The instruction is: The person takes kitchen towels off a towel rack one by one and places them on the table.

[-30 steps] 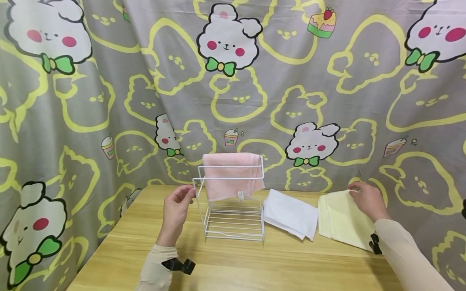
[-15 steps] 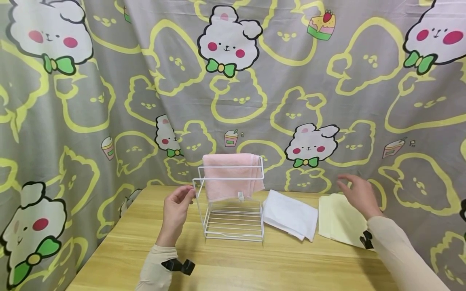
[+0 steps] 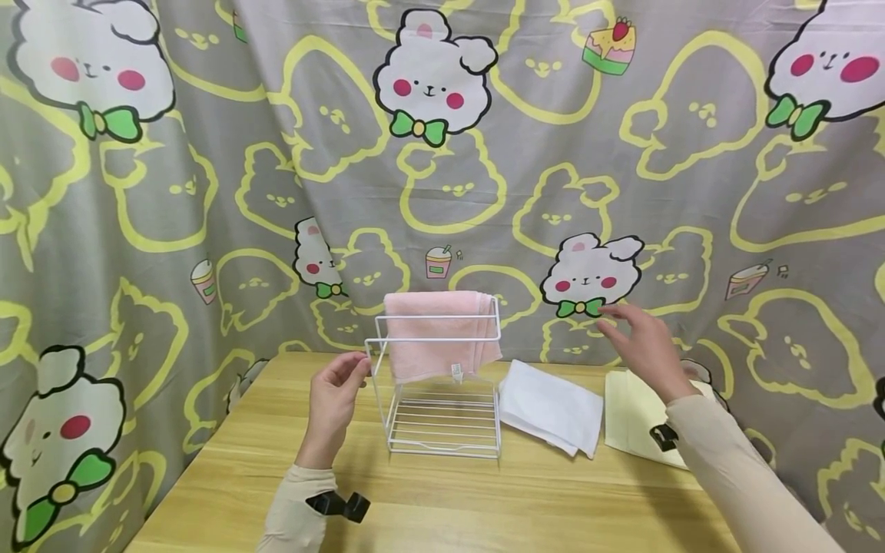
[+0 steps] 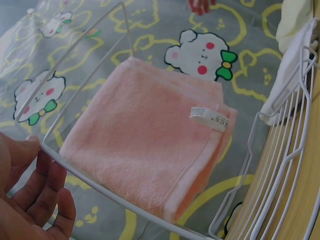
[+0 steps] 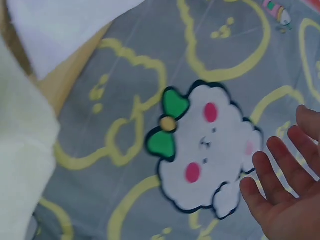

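Note:
A white wire rack (image 3: 435, 339) stands mid-table. Over its rear top bar hangs a folded pink towel (image 3: 429, 357), its white label (image 4: 210, 119) showing in the left wrist view. My left hand (image 3: 336, 411) pinches the rack's upper left corner between thumb and fingers. Raised in the air, my right hand (image 3: 646, 349) holds nothing; its fingers are spread and gently bent in the right wrist view. A folded white towel (image 3: 553, 407) lies just right of the rack. Beside it lies a folded yellow towel (image 3: 631, 418), partly hidden by my right forearm.
The wooden table (image 3: 442, 507) runs back to a grey patterned curtain (image 3: 456, 200), close behind the rack. The curtain also closes off the left side. Wire bars form the rack's low bottom shelf (image 3: 442, 443).
My right hand has left the yellow towel, rising and moving left above the table. The towel stays where it lay. My left hand keeps its hold on the rack.

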`<state>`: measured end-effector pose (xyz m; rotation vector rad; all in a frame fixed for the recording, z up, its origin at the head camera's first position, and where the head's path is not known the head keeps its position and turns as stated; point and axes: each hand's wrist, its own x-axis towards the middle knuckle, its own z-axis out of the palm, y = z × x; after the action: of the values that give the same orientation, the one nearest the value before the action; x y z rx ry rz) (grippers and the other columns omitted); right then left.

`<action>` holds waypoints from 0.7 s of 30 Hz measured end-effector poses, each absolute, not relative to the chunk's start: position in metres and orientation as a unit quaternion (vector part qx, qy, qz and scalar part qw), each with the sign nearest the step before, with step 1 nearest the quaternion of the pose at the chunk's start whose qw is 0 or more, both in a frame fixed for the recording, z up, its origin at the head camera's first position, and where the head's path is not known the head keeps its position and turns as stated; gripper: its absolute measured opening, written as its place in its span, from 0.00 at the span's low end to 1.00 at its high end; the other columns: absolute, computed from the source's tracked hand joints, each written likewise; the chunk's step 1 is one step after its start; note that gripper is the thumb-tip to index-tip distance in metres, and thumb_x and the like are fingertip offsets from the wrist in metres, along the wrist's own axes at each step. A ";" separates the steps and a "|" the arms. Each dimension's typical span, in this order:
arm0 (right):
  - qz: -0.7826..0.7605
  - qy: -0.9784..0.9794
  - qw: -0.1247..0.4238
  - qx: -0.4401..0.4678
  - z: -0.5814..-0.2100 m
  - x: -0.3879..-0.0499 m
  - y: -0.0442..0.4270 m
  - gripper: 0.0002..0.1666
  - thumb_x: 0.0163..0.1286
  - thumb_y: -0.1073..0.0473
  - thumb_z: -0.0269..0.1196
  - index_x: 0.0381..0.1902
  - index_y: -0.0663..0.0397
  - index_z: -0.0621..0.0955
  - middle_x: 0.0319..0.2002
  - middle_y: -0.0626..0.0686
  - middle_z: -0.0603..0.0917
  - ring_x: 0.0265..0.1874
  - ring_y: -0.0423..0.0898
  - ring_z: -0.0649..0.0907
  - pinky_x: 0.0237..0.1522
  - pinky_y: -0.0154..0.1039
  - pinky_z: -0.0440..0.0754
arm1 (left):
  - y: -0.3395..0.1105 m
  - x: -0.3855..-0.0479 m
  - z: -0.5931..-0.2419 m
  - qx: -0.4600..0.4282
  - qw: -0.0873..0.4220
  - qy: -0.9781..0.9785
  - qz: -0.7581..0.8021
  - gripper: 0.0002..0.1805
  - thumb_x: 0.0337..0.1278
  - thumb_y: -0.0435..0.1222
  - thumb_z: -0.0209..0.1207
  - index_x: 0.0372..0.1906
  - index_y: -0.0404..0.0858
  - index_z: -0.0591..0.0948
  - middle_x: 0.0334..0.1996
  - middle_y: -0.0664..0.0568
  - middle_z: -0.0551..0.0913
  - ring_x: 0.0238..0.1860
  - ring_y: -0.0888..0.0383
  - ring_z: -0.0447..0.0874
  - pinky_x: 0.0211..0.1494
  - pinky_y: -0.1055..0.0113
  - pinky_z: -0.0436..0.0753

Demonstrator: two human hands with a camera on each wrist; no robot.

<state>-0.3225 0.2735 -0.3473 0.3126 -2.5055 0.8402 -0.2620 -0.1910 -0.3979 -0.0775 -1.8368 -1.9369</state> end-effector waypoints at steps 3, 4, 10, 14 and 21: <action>0.314 -0.908 0.245 0.131 -0.335 -0.320 0.259 0.23 0.77 0.47 0.62 0.60 0.57 0.81 0.59 0.64 0.83 0.58 0.65 0.79 0.59 0.67 0.74 | -0.191 -0.262 -0.398 -0.029 0.234 -0.670 -0.704 0.10 0.66 0.31 0.66 0.44 0.26 0.83 0.30 0.59 0.87 0.34 0.62 0.84 0.38 0.73 0.81; 0.316 -0.905 0.250 0.138 -0.332 -0.321 0.254 0.23 0.76 0.48 0.63 0.60 0.56 0.82 0.58 0.64 0.83 0.57 0.64 0.80 0.58 0.65 0.75 | -0.191 -0.262 -0.399 -0.028 0.234 -0.670 -0.704 0.09 0.66 0.30 0.65 0.44 0.27 0.83 0.30 0.58 0.87 0.34 0.62 0.84 0.38 0.73 0.81; 0.312 -0.895 0.270 0.168 -0.317 -0.323 0.229 0.20 0.74 0.51 0.66 0.58 0.53 0.84 0.55 0.59 0.87 0.52 0.59 0.85 0.54 0.59 0.81 | -0.191 -0.262 -0.399 -0.028 0.232 -0.671 -0.703 0.10 0.66 0.30 0.65 0.45 0.25 0.83 0.30 0.59 0.87 0.34 0.62 0.84 0.38 0.72 0.81; 0.331 -0.886 0.266 0.188 -0.310 -0.323 0.213 0.19 0.74 0.52 0.67 0.58 0.53 0.84 0.56 0.57 0.86 0.54 0.57 0.85 0.56 0.56 0.81 | -0.192 -0.263 -0.399 -0.022 0.232 -0.673 -0.702 0.12 0.66 0.30 0.65 0.47 0.23 0.82 0.29 0.60 0.87 0.34 0.65 0.84 0.38 0.72 0.82; 0.348 -0.875 0.262 0.210 -0.301 -0.322 0.191 0.21 0.73 0.52 0.67 0.59 0.55 0.83 0.56 0.58 0.86 0.56 0.57 0.84 0.57 0.57 0.81 | -0.191 -0.262 -0.398 -0.025 0.230 -0.677 -0.698 0.14 0.67 0.32 0.65 0.47 0.23 0.81 0.30 0.62 0.87 0.35 0.64 0.84 0.40 0.70 0.82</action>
<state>-0.3217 0.1905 -0.3009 0.5687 -2.3679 0.9406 -0.2618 -0.1914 -0.3979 -0.0688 -1.8635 -1.9208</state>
